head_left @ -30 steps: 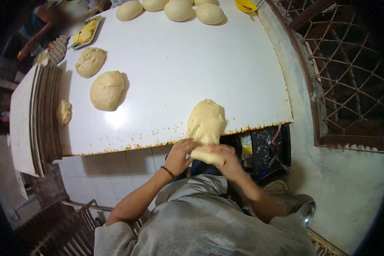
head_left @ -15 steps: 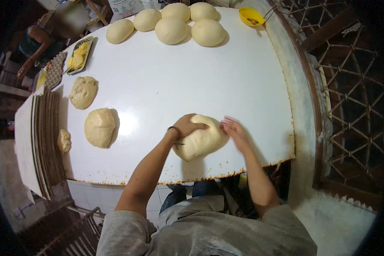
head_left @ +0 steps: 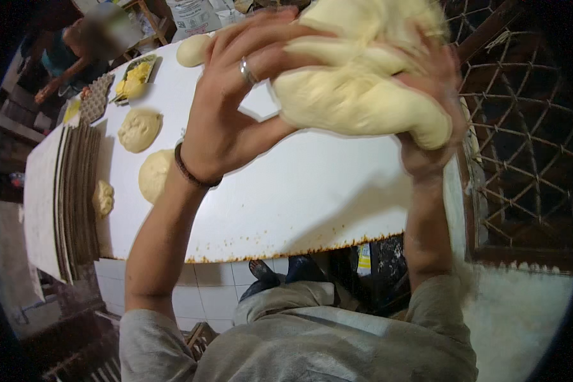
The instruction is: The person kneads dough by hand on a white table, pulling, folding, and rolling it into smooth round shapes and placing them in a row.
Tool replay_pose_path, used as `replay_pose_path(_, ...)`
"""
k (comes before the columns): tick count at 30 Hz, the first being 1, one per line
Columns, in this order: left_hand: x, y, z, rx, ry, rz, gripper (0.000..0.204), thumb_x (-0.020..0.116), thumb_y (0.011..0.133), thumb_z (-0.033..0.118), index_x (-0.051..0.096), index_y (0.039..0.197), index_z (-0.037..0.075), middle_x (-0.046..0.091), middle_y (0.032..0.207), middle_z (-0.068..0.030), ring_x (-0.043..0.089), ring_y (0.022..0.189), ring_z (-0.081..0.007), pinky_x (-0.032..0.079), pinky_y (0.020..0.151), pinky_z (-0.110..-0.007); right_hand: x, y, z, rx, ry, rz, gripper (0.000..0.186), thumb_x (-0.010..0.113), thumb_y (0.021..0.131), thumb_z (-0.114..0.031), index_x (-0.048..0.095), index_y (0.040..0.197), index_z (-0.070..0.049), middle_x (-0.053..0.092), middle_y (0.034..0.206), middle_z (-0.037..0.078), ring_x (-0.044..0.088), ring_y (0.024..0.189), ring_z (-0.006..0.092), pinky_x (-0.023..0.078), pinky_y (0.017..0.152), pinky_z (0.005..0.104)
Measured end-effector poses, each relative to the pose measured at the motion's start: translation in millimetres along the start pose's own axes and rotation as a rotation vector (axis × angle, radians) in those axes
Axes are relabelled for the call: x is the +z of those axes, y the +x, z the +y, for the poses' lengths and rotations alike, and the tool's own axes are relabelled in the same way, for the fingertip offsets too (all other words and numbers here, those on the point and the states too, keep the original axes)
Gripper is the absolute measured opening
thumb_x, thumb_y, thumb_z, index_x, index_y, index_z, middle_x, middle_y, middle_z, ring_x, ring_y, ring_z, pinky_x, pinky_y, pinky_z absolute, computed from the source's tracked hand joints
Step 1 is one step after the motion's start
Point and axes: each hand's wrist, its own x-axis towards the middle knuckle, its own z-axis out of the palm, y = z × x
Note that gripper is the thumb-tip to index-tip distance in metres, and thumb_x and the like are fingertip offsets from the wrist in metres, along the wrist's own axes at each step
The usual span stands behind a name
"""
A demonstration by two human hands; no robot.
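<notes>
A large pale dough lump (head_left: 356,95) is lifted high above the white table (head_left: 286,191), close to the camera, folded and stretched between both hands. My left hand (head_left: 235,102), with a ring and a dark bracelet, grips its left side, thumb below and fingers over the top. On the right side my right hand (head_left: 436,95) is wrapped around the dough, partly hidden by it and blurred. Two softer dough lumps, one farther back (head_left: 139,130) and one nearer (head_left: 154,177), rest on the table's left. My left forearm covers part of the nearer one.
A small dough scrap (head_left: 104,198) lies near the left edge beside stacked boards (head_left: 63,204). Behind are a tray of yellow fat (head_left: 135,79), an egg tray (head_left: 97,100) and a round dough ball (head_left: 193,50). A person (head_left: 70,57) is at far left; a metal grille (head_left: 522,140) stands right.
Both hands have raised the dough from the table's near edge up toward the camera. My right hand, flat beside it before, now grips it. The dough is more stretched and folded.
</notes>
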Motion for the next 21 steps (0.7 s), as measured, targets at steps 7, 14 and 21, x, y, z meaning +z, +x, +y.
replay_pose_path(7,19.7,-134.3,91.0,-0.502,-0.235,-0.066,0.036,0.087,0.081,0.023,0.075,0.112,0.012,0.073,0.138,-0.0051,0.058,0.139,-0.0360,0.038,0.113,-0.049,64.7,-140.5,-119.8,0.632,-0.206,-0.152,0.050,0.086,0.087,-0.013,0.072,0.135,-0.017,0.062,0.150,0.010,0.045,0.148,0.0357,0.033,0.122,0.0519)
replay_pose_path(14,54.3,-391.2,183.1,-0.769,-0.303,-0.785,0.056,0.082,0.089,0.037,0.066,0.136,0.012,0.061,0.146,-0.0101,0.052,0.143,-0.0323,0.035,0.118,-0.052,76.0,-322.1,-260.1,1.157,0.156,-0.564,0.035,0.076,0.096,-0.014,0.075,0.130,-0.010,0.055,0.160,0.008,0.045,0.152,0.0301,0.028,0.125,0.0500)
replay_pose_path(21,131.9,-294.4,36.8,-1.184,-0.046,-0.626,0.070,0.076,0.095,0.049,0.058,0.146,0.004,0.052,0.153,-0.0171,0.051,0.138,-0.0389,0.038,0.117,-0.052,131.1,-296.7,-51.8,1.490,0.152,-0.339,0.038,0.078,0.094,-0.026,0.071,0.131,-0.016,0.062,0.138,0.007,0.049,0.138,0.0312,0.036,0.120,0.0446)
